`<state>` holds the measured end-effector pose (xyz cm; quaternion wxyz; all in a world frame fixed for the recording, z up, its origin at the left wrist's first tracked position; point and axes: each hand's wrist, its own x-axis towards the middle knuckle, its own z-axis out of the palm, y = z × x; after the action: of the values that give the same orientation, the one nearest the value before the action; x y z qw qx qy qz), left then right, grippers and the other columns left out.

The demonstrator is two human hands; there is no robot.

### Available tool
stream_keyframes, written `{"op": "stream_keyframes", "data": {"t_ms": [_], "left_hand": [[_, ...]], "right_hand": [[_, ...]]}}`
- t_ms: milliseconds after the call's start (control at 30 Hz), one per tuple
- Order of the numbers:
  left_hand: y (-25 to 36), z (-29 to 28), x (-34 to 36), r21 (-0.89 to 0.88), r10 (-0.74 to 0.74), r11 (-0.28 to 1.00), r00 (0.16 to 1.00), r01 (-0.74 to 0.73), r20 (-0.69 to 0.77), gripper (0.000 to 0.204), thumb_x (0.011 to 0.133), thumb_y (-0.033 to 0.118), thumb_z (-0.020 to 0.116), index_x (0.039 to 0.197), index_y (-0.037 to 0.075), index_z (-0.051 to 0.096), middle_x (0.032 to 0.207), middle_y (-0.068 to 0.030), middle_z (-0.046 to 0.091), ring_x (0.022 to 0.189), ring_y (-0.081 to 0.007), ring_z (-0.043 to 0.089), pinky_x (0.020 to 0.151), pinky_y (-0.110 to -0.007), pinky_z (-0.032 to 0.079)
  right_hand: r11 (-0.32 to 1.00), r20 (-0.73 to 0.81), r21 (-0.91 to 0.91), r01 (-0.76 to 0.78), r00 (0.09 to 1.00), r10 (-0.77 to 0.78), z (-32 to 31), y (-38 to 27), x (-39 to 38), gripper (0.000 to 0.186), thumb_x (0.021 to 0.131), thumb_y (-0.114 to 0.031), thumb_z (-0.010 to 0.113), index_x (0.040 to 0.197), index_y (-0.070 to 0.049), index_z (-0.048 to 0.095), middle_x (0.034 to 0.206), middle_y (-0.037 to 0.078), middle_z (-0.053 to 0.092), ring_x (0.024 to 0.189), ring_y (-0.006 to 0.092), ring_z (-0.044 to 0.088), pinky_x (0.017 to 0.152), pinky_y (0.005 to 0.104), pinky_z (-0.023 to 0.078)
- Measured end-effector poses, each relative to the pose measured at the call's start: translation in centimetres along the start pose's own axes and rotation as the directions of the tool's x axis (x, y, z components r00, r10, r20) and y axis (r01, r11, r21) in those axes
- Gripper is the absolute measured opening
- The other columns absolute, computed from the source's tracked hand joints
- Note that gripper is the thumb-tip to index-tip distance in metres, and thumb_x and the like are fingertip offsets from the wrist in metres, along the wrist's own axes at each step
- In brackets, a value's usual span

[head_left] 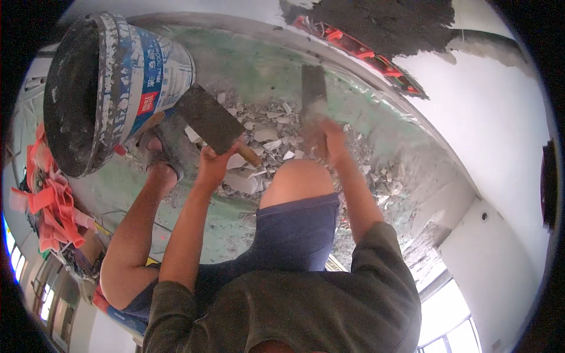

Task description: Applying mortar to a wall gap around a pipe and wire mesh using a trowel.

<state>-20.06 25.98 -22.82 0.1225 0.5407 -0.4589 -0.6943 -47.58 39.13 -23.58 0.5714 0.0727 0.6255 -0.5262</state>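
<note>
My left hand (213,163) grips a flat rectangular trowel (210,119) with a wooden handle (249,154). Its dark, smeared plate points up and left, close to the base of a white and blue bucket (170,65). My right hand (333,141) is closed around the handle of a second trowel, smeared by motion; its narrow dark blade (313,88) points away from me. The bucket appears tipped toward the left, its inner wall coated with dark grey material (67,100).
Broken white and grey rubble (268,134) covers the floor between my hands. A white wall (459,106) with a dark wet patch (382,23) rises at the right. Red plastic pieces (353,50) lie along its foot. Red-pink strips (53,206) are heaped at left, near my sandalled foot (156,154).
</note>
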Motion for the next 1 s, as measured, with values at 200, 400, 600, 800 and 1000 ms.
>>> {"op": "stream_keyframes", "data": {"t_ms": [200, 400, 600, 800, 1000], "left_hand": [[-0.6, -0.3, 0.0, 0.028, 0.036, 0.999, 0.999, -0.036, -0.004, 0.019, 0.082, 0.004, 0.068, 0.101, 0.001, 0.068, 0.103, -0.0018, 0.068, 0.091, -0.0110, 0.062, 0.082, -0.025, 0.048], [1.2, 0.4, -0.4, 0.034, 0.035, 0.999, 0.998, -0.036, 0.055, 0.021, 0.086, 0.005, 0.064, 0.105, 0.000, 0.066, 0.106, -0.0028, 0.067, 0.097, -0.0126, 0.061, 0.088, -0.027, 0.046], [1.1, 0.3, -0.4, -0.019, 0.030, 0.999, 0.997, -0.028, 0.066, 0.022, 0.086, 0.007, 0.063, 0.107, -0.001, 0.066, 0.110, -0.0037, 0.066, 0.100, -0.0131, 0.060, 0.090, -0.028, 0.044], [1.3, 0.3, -0.4, 0.027, -0.067, 0.997, 0.997, 0.066, 0.041, 0.022, 0.088, 0.008, 0.062, 0.108, 0.001, 0.066, 0.109, -0.0023, 0.065, 0.098, -0.0122, 0.059, 0.088, -0.028, 0.045], [1.4, 0.0, -0.6, 0.051, 0.009, 0.999, 0.999, -0.011, 0.051, 0.021, 0.088, 0.011, 0.064, 0.107, 0.004, 0.067, 0.106, -0.0006, 0.066, 0.093, -0.0117, 0.060, 0.083, -0.026, 0.046]], "right_hand": [[0.999, 0.018, -0.053, 0.006, 1.000, -0.005, -2.4, -1.8, 2.1, 0.029, 0.093, -0.029, 0.052, 0.097, -0.001, 0.055, 0.067, 0.006, 0.053, 0.052, 0.0160, 0.050, 0.046, 0.0287, 0.041], [0.999, 0.059, -0.030, 0.032, 0.998, -0.031, -2.0, -2.1, 2.6, 0.030, 0.093, -0.029, 0.052, 0.096, 0.000, 0.054, 0.066, 0.007, 0.053, 0.050, 0.0174, 0.050, 0.046, 0.0295, 0.040], [0.995, 0.061, 0.094, -0.044, 0.997, 0.038, -0.5, -1.8, 3.5, 0.027, 0.093, -0.028, 0.052, 0.098, -0.002, 0.054, 0.069, 0.008, 0.054, 0.056, 0.0184, 0.053, 0.051, 0.0317, 0.044], [0.972, 0.084, 0.234, 0.030, 0.995, -0.051, 2.6, -0.5, 5.3, 0.022, 0.093, -0.026, 0.052, 0.096, -0.004, 0.053, 0.072, 0.009, 0.055, 0.060, 0.0200, 0.055, 0.052, 0.0338, 0.047], [0.943, 0.089, 0.333, 0.007, 0.995, -0.039, 6.0, 0.0, 5.9, 0.016, 0.093, -0.022, 0.052, 0.094, -0.006, 0.051, 0.072, 0.009, 0.055, 0.061, 0.0222, 0.057, 0.053, 0.0357, 0.048]]}}
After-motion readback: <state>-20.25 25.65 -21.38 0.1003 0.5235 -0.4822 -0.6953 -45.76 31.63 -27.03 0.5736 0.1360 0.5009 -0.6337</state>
